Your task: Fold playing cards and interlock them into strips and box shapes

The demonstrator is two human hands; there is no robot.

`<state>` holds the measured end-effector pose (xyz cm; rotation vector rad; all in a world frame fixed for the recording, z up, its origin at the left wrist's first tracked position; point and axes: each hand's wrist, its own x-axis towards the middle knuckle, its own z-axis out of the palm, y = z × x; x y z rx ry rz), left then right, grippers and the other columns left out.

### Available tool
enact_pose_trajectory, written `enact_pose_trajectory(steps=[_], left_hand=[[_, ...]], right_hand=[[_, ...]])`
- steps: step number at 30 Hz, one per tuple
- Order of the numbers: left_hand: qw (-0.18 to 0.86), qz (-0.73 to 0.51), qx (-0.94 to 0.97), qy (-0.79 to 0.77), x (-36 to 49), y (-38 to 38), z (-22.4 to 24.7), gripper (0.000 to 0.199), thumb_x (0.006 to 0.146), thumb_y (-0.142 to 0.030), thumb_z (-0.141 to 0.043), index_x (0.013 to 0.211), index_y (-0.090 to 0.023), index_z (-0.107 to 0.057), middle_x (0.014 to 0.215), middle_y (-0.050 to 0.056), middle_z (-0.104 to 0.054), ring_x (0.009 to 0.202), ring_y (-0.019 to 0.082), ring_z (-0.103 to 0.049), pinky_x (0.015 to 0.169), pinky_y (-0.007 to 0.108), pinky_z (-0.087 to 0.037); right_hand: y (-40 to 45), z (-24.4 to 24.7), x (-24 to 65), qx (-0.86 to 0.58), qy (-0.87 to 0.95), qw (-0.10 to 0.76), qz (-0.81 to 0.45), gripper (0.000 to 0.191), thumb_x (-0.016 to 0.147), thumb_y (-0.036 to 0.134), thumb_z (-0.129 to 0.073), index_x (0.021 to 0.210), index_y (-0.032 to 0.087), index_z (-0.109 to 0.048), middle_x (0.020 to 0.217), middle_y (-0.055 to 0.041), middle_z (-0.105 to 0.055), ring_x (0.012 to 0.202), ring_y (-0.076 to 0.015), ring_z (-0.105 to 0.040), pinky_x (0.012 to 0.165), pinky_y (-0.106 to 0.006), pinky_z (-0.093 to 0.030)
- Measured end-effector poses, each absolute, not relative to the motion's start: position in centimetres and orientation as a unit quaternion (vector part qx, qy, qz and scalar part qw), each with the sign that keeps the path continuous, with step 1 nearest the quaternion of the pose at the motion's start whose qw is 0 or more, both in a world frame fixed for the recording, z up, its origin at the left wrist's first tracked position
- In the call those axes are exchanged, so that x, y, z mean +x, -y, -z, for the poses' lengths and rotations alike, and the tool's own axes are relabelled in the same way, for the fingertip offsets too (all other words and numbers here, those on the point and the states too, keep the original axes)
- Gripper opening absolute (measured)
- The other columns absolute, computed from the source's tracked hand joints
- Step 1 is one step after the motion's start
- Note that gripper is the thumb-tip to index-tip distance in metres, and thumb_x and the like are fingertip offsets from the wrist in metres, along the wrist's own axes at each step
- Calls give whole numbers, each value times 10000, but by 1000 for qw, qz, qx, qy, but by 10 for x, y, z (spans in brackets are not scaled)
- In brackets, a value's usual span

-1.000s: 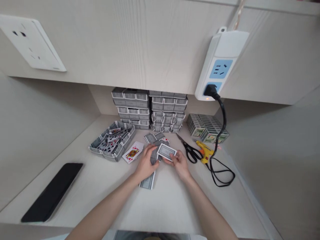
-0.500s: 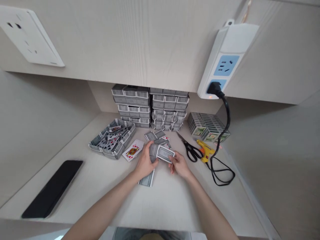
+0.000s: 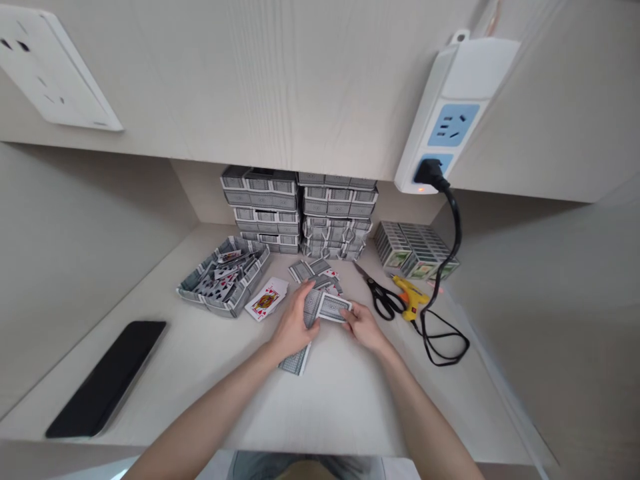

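Note:
My left hand (image 3: pixel 295 321) is closed round a grey-backed playing card (image 3: pixel 313 307), thumb at the near end and fingers at the far end. Between the thumb and fingers of my right hand (image 3: pixel 364 325) is a second playing card (image 3: pixel 334 307), back side up, its left end meeting the first one. Under my left wrist more grey-backed cards (image 3: pixel 296 362) lie on the desk. Just beyond my hands is a loose spread of cards (image 3: pixel 320 272), some showing red faces. A face-up pile with a jack on top (image 3: pixel 267 299) lies left of my left hand.
A tray made of cards (image 3: pixel 220 308) holds loose cards at the left. Stacked card-built boxes (image 3: pixel 337 203) stand at the back. Scissors (image 3: pixel 385 301), a yellow glue gun (image 3: pixel 413 297) with a black cord and packed card decks (image 3: pixel 415 250) are at right; a black phone-like slab (image 3: pixel 107 380) is front left.
Both hands and the two cards have shifted slightly right. The right card has turned a little flatter, and the right hand's lower fingers are drawn in more.

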<state>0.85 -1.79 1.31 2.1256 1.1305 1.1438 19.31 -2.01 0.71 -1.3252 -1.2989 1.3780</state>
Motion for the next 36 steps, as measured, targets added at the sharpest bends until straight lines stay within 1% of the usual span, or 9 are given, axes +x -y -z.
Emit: enact_pose_trajectory(steps=[3, 8, 13, 17, 20, 22, 26, 31, 36], left_hand=[[249, -418, 773, -407, 11, 20, -12, 726, 707, -102, -538, 1343, -174, -195, 1415, 127, -248, 1320, 237, -213, 1084, 449, -199], [261, -410, 777, -400, 16, 23, -11, 720, 715, -113, -538, 1343, -182, -192, 1416, 131, -241, 1318, 240, -218, 1083, 451, -205], [247, -406, 783, -401, 20, 25, -13, 692, 720, -116, -540, 1330, -182, -220, 1392, 140, -276, 1312, 254, -229, 1064, 479, -233], [207, -397, 800, -399, 14, 20, -23, 569, 780, -180, -506, 1302, -190, -281, 1367, 118, -329, 1318, 227, -219, 1064, 450, -254], [151, -397, 781, -458, 0, 9, -26, 464, 826, -164, -411, 1282, -184, -326, 1356, 107, -361, 1307, 196, -253, 1073, 421, -253], [107, -385, 759, -514, -12, 0, -21, 476, 800, -128, -409, 1271, -161, -354, 1359, 129, -360, 1299, 219, -273, 1062, 432, -271], [23, -316, 722, -615, -29, -13, -1, 643, 647, -55, -489, 1276, -90, -364, 1367, 204, -339, 1307, 346, -208, 1038, 567, -199], [23, -239, 750, -616, -27, -12, 14, 617, 664, 20, -368, 1280, 8, -344, 1324, 269, -375, 1293, 316, -260, 1028, 502, -262], [-11, -195, 763, -616, -22, -10, 10, 536, 692, 44, -298, 1214, 58, -418, 1291, 299, -397, 1288, 307, -269, 1027, 483, -265]], right_hand=[[20, -6, 190, -513, 510, 410, -556, 272, 713, 446, -542, 715, 191, -448, 374, 115, -346, 265, -44, -228, 268, -189, -159], [22, -3, 182, -485, 526, 413, -563, 314, 743, 482, -518, 649, 199, -419, 399, 86, -416, 272, -48, -272, 276, -192, -189], [22, -3, 178, -476, 520, 418, -573, 309, 746, 492, -519, 695, 201, -431, 423, 83, -461, 259, -54, -305, 268, -193, -199], [21, -5, 180, -466, 501, 428, -591, 316, 733, 496, -538, 731, 196, -438, 429, 82, -488, 256, -61, -341, 269, -191, -214], [21, -6, 183, -464, 485, 438, -598, 326, 728, 500, -546, 740, 193, -437, 434, 76, -509, 264, -65, -372, 274, -184, -224], [21, -6, 183, -464, 479, 441, -600, 329, 724, 498, -553, 741, 190, -437, 438, 71, -520, 269, -65, -386, 277, -179, -230], [21, -6, 183, -461, 475, 438, -609, 336, 715, 494, -566, 774, 184, -450, 446, 67, -537, 270, -69, -397, 276, -179, -242], [21, -5, 183, -465, 466, 435, -615, 347, 705, 499, -580, 774, 185, -452, 461, 63, -547, 280, -76, -412, 284, -191, -271], [21, -6, 184, -462, 470, 434, -615, 327, 714, 485, -578, 769, 188, -453, 467, 57, -555, 283, -78, -414, 287, -195, -277]])
